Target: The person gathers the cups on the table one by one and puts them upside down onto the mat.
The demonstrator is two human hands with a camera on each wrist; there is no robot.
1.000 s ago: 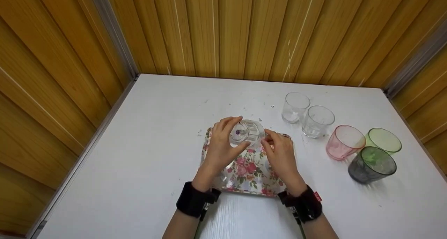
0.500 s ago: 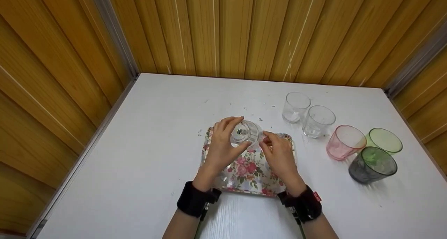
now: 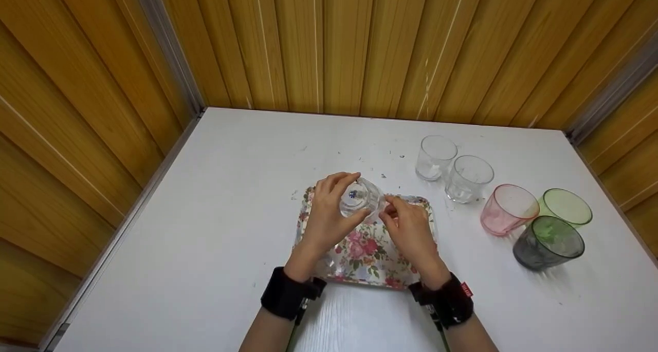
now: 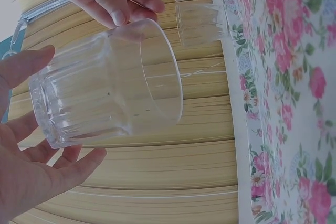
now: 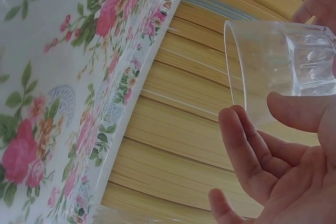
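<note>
A clear drinking glass (image 3: 366, 197) is held tilted over the back part of a floral tray (image 3: 362, 257), its base turned up toward the head camera. My left hand (image 3: 325, 216) grips it around the base, thumb on one side and fingers on the other. At the opposite end, my right hand (image 3: 411, 231) pinches the rim between thumb and fingers. The left wrist view shows the faceted lower part of the glass (image 4: 121, 82) and its plain upper wall. Seen from the right wrist, the right thumb lies along the outside of the glass (image 5: 273, 66).
Two more clear glasses, one farther back (image 3: 435, 159) and one nearer (image 3: 469, 181), stand right of the tray. Beyond them are a pink glass (image 3: 506, 212), a green glass (image 3: 570, 208) and a dark grey glass (image 3: 540, 246). Wood-panelled walls (image 3: 339, 49) border the white table (image 3: 216, 213).
The right hand has shifted slightly left, and the glass has turned a little in the fingers. The left hand has barely moved; the other glasses and the tray stay put.
</note>
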